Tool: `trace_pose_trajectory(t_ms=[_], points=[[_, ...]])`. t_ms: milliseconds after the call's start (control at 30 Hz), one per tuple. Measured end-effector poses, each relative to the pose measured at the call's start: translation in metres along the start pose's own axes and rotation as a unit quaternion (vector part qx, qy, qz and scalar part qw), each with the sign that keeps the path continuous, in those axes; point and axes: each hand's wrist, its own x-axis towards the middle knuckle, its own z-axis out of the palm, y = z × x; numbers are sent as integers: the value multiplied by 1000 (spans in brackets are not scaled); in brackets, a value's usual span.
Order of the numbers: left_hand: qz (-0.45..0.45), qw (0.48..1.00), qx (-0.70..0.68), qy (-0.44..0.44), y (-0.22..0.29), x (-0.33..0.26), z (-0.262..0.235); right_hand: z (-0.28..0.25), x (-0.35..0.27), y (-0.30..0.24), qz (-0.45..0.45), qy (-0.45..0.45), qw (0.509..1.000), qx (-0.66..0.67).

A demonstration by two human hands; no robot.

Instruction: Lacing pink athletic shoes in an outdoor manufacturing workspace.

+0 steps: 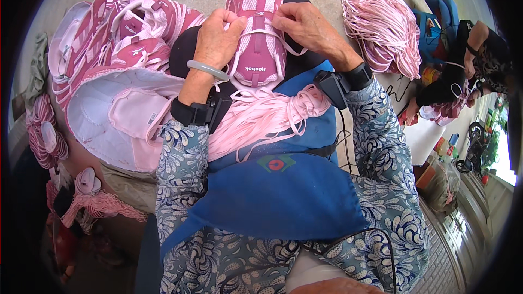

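Observation:
A pink shoe upper [257, 27] lies flat on my lap, toe pointing away from me. My left hand [218, 35] pinches a pale pink lace [256, 34] at the upper's left eyelet row. My right hand [304, 22] pinches the same lace on the right side, its loose end trailing past my wrist. A bundle of pale pink laces [261, 117] lies across my blue apron [278, 185] just below the upper. Both wrists carry black strapped devices, and the left wrist also wears a pale bangle.
A pile of pink shoe uppers [120, 38] lies at my left, some turned white side up. A big heap of pink laces [378, 19] sits on the floor at upper right. Another person [468, 65] sits at the far right holding an upper.

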Motion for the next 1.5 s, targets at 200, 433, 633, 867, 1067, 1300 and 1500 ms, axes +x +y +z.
trace_pose_trajectory(t_ms=[200, 433, 633, 867, 1067, 1300, 1500], points=[[-22, 999, -39, -20, 4, 0, -1, 1, -2, -4, -33, 50, 998, -26], [-38, 983, -162, -77, 5, -1, -4, -5, 1, -8, -10, 0, 994, -109], [-43, 978, -182, -97, 6, -3, -4, -2, 1, -11, -115, 46, 984, -130], [-44, 976, -190, -93, 10, -4, 1, -14, 1, -5, -86, -16, 984, -155], [-46, 979, -181, -86, 10, -6, 0, -10, -7, -5, -64, 20, 995, -67], [-47, 977, -191, -77, 13, -7, 3, -14, 2, -7, -26, -33, 995, -87], [-47, 978, -186, -83, 11, -7, 2, -11, 6, -11, -123, -24, 978, -167]])
